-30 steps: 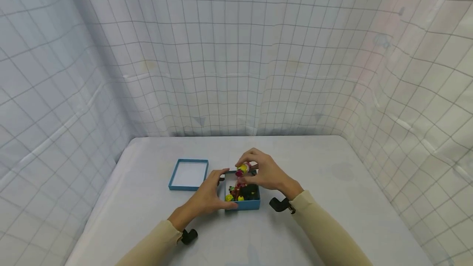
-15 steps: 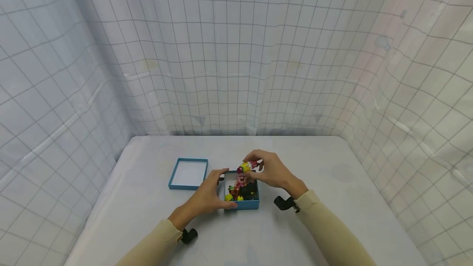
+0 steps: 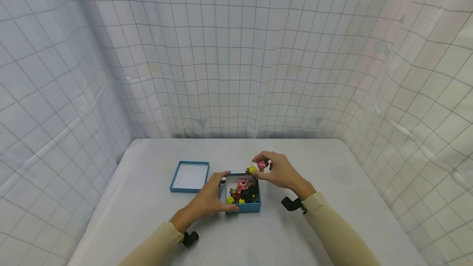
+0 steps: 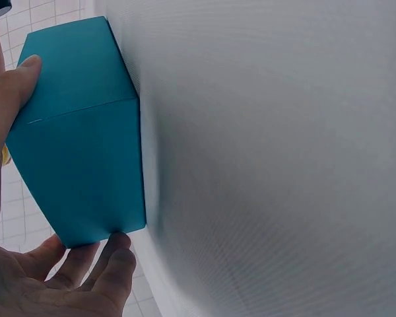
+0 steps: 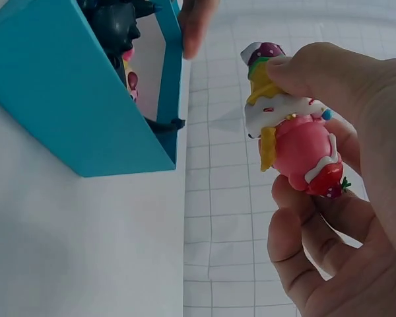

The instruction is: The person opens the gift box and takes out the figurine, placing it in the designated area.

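Observation:
My right hand (image 3: 282, 172) pinches a toy figurine (image 5: 294, 135) above the far right corner of the blue box (image 3: 249, 208). The figurine has a pink round head, a red strawberry on top, white icing-like trim, a yellow body and purple feet. In the right wrist view, the thumb (image 5: 303, 69) presses on its body. My left hand (image 3: 207, 198) grips the box's left side, thumb on the near wall and fingers at the far wall. Inside the box lie several small figures, among them a pink one (image 3: 242, 184) and a black one (image 5: 115, 30).
A shallow blue-rimmed lid (image 3: 184, 190) with a white inside lies on the white table (image 3: 325, 216), left of the box and behind my left hand. White gridded curtains (image 3: 236, 73) hang behind the table and along both sides.
My right hand has drawn the figurine to the right, from over the box's middle to its far right corner. The pink figure inside now shows more fully. My left hand stays on the box.

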The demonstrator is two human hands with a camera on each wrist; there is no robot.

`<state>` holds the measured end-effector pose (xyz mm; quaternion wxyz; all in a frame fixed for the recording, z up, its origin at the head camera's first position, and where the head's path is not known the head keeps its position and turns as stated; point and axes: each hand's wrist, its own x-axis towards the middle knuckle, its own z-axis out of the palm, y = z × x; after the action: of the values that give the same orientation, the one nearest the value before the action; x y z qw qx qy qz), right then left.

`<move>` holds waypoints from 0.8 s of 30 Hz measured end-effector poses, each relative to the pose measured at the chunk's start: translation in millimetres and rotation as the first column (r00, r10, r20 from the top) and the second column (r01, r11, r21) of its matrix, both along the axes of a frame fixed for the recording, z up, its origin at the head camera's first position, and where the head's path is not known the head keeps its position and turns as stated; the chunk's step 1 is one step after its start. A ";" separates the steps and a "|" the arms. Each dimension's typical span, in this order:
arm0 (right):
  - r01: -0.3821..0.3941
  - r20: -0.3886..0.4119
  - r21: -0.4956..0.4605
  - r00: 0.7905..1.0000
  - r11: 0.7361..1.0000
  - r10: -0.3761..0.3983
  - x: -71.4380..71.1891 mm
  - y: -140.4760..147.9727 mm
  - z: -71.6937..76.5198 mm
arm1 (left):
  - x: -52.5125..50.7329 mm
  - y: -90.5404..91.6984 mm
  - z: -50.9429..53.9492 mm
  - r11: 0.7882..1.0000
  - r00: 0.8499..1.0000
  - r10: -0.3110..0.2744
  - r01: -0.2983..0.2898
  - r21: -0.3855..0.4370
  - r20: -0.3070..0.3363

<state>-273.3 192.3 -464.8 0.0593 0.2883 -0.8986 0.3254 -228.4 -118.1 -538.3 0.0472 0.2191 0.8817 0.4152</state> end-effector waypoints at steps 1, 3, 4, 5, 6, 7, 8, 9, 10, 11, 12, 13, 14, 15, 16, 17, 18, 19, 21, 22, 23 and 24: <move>0.004 -0.002 0.005 1.000 1.000 -0.004 -0.8 1.3 -0.2 | 1.4 1.8 4.1 1.000 0.999 0.015 -0.015 -0.001 0.038; 0.009 -0.002 -0.001 1.000 1.000 -0.009 -2.2 3.9 0.3 | 0.6 2.6 4.1 1.000 0.998 0.022 -0.022 -0.008 0.058; 0.010 0.004 -0.008 1.000 1.000 -0.010 -3.2 5.0 0.2 | 0.0 2.8 4.1 1.000 0.998 0.023 -0.022 -0.013 0.060; 0.011 0.009 -0.016 1.000 1.000 -0.011 -4.1 6.3 0.0 | 0.0 2.9 4.5 1.000 0.998 0.024 -0.023 -0.020 0.058; 0.010 0.017 -0.025 1.000 1.000 -0.009 -4.7 7.3 0.2 | -0.2 3.0 4.7 0.999 0.998 0.024 -0.023 -0.027 0.056; 0.006 0.026 -0.038 1.000 0.999 -0.005 -5.7 8.4 -0.2 | -0.2 3.0 5.0 0.999 0.998 0.025 -0.024 -0.031 0.053; 0.002 0.037 -0.050 0.999 0.999 0.000 -6.4 9.0 -0.1 | 0.0 2.8 5.2 0.999 0.999 0.026 -0.024 -0.033 0.048; -0.001 0.045 -0.058 0.999 0.998 0.004 -6.9 9.7 -0.2 | 0.2 2.5 5.4 0.999 0.999 0.024 -0.023 -0.032 0.045; -0.003 0.052 -0.059 0.999 0.998 0.006 -7.5 10.6 -0.5 | 0.4 2.3 5.0 0.999 0.999 0.022 -0.020 -0.030 0.045; -0.002 0.054 -0.056 0.999 0.998 0.006 -7.9 11.4 -0.3 | 0.6 2.3 4.7 0.999 0.999 0.022 -0.021 -0.028 0.050; 0.001 0.059 -0.048 0.998 0.999 0.002 -8.1 11.9 0.1 | 0.4 2.1 3.8 1.000 0.999 0.020 -0.018 -0.025 0.050; 0.007 0.060 -0.038 0.998 0.999 -0.005 -8.6 12.8 0.0 | 0.5 1.9 3.4 1.000 0.999 0.018 -0.017 -0.022 0.051; 0.014 0.061 -0.026 0.998 1.000 -0.012 -8.6 13.4 0.8 | 0.5 1.9 3.1 1.000 0.999 0.017 -0.016 -0.019 0.051; 0.019 0.059 -0.012 0.998 1.000 -0.018 -9.3 14.8 0.6 | 0.6 1.7 3.3 1.000 0.998 0.016 -0.015 -0.018 0.054; 0.023 0.058 0.001 0.998 1.000 -0.023 -10.1 16.2 0.6 | 0.6 1.7 3.4 1.000 0.998 0.017 -0.016 -0.018 0.055; 0.028 0.062 0.011 0.998 1.000 -0.028 -10.4 17.5 1.4 | 0.7 1.8 3.6 1.000 0.998 0.019 -0.018 -0.019 0.053; 0.030 0.066 0.018 0.997 0.999 -0.031 -11.0 18.8 2.0 | 1.0 1.9 4.2 1.000 0.998 0.021 -0.020 -0.021 0.051; 0.030 0.069 0.020 0.997 0.999 -0.031 -11.6 20.2 2.6 | 1.2 2.1 4.8 0.999 0.998 0.025 -0.024 -0.023 0.050; 0.031 0.079 0.026 0.996 0.999 -0.033 -13.1 23.1 3.8 | 0.8 2.2 5.4 0.999 0.998 0.030 -0.028 -0.027 0.048; 0.034 0.086 0.030 0.996 0.999 -0.036 -12.9 24.4 4.2 | 1.2 2.5 5.3 0.999 0.998 0.031 -0.030 -0.032 0.047; 0.036 0.096 0.034 0.995 0.999 -0.039 -12.9 25.6 4.3 | 1.6 2.7 5.2 0.999 0.998 0.033 -0.032 -0.036 0.045; 0.037 0.104 0.037 0.994 0.999 -0.041 -13.3 26.9 3.6 | 2.1 2.8 5.3 0.999 0.998 0.035 -0.033 -0.041 0.046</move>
<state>-286.6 219.2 -461.2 0.0135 0.2543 -0.9115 0.3231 -226.3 -115.4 -532.9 0.0651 0.1931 0.8922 0.4032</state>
